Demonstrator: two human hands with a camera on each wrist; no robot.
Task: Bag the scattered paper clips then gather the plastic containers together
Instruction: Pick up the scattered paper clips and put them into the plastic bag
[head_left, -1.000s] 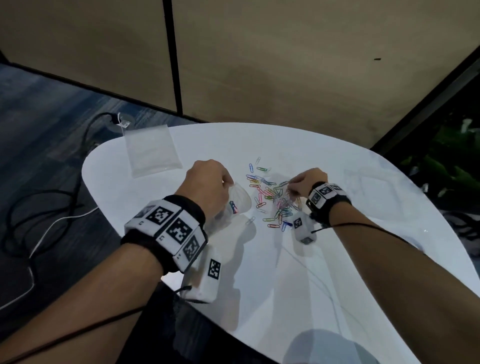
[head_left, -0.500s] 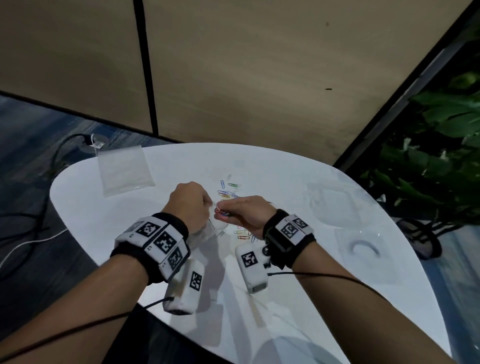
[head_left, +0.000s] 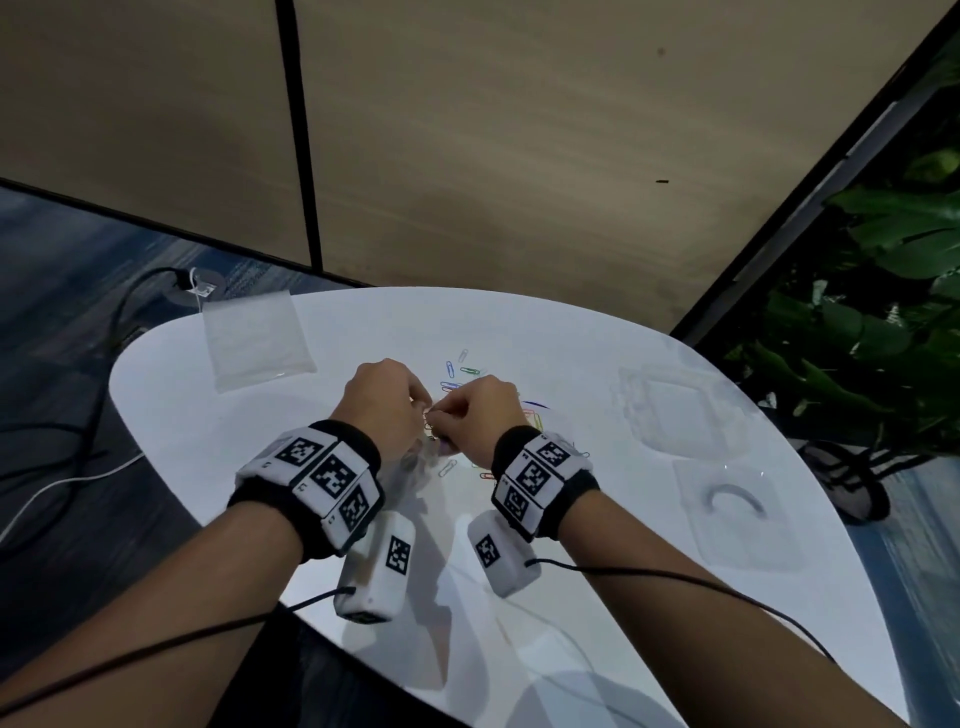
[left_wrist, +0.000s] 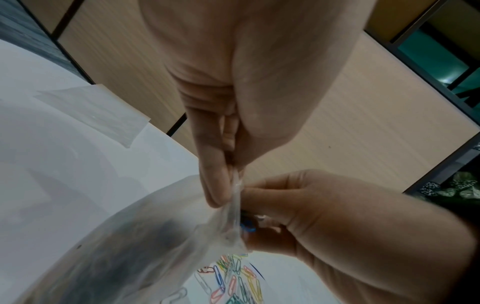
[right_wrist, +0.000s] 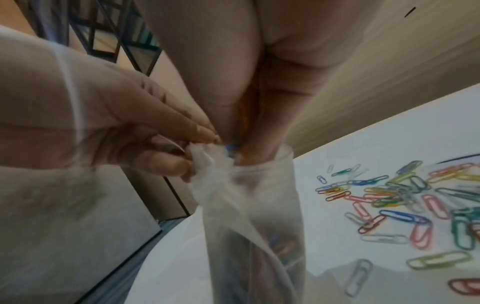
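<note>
Bagging half-done — left hand (left_wrist: 221, 156) pinches the bag (right_wrist: 249, 216) mouth, right hand (head_left: 483, 415) pinches clips into it; paper clips (right_wrist: 405, 197) strew mid-table, plastic containers (head_left: 675, 415) at the right edge ungathered.

Paper clips (right_wrist: 405, 197): red, blue, green, yellow, white. Bag (right_wrist: 249, 226): clear. Table (head_left: 571, 597): white. Wristbands (head_left: 322, 478): black-and-white square markers.

Office: wood partition panels (head_left: 467, 130), white table (head_left: 571, 338), plant (head_left: 883, 322).

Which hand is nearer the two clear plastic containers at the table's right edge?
Right. The right hand is at the bag mouth, on the side facing the containers; the left hand sits just beyond it, farther away.
</note>
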